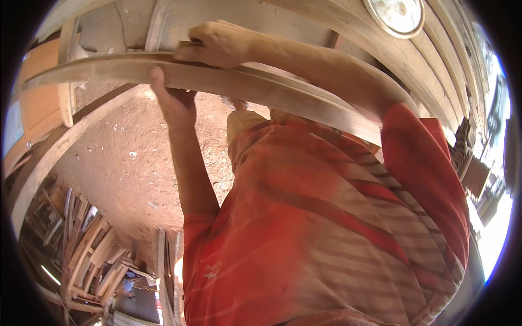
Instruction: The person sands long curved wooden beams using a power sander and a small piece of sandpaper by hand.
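A long wooden plank (pixel 234 81) stretches across in front of my body, its far left end tapering. My left hand (pixel 176 103) is closed on it from below, the thumb up against its near face and the fingers hidden beneath. On the plank's upper edge rests my right hand (pixel 220 46), its fingers curled down. A small dark edge shows at those fingers, but what lies under the palm is hidden.
Long boards (pixel 435 60) lie at the upper right, with a round white object (pixel 396 15) on them. An orange-brown wooden panel (pixel 41 98) stands at the left. Wood pieces (pixel 98 250) are piled at the lower left on the reddish dirt floor (pixel 125 163).
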{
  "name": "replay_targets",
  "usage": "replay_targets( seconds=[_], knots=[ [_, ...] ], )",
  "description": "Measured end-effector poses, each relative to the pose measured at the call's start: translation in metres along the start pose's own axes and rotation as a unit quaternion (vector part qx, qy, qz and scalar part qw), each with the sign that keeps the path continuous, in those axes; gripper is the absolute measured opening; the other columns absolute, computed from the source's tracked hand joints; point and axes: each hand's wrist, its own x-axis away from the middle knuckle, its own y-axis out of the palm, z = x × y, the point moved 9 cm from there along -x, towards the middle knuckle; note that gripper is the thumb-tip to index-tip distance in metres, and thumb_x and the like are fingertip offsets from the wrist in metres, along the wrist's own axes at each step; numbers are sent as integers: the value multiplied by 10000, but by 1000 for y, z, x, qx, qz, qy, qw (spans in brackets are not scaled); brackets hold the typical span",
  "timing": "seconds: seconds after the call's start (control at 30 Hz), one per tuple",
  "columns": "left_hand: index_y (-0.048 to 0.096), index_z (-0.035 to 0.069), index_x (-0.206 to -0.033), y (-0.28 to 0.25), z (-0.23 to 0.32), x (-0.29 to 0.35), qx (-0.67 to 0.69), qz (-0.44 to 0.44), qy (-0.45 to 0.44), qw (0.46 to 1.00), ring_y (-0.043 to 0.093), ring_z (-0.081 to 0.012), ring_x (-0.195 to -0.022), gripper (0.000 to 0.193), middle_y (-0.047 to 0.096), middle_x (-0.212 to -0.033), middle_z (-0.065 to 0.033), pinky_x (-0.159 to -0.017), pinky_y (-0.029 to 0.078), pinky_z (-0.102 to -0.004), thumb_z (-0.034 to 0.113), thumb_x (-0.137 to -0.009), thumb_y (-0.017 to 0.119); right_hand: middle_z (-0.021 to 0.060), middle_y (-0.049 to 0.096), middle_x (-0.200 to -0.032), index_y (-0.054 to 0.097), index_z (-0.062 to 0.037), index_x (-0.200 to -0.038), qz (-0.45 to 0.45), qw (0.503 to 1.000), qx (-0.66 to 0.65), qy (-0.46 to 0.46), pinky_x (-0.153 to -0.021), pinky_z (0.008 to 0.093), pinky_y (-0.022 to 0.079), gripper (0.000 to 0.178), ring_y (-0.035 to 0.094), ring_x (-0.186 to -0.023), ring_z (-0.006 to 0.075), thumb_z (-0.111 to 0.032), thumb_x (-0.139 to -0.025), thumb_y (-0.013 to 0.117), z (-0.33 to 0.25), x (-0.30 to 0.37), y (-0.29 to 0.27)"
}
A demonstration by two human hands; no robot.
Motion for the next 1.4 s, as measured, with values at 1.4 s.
replay_targets(
  seconds=[1.4],
  knots=[
    [595, -91, -1427, 175, 68, 150, -260, -568, -50, 779, 738, -275, -1086, 936, 745, -1246, -224, -966, 569, -374, 711, -951, 662, 78, 708, -867, 645, -34, -940, 576, 802, -117, 105, -615, 310, 518, 334, 678, -733, 130, -267, -912, 883, -15, 365, -89]
  ],
)
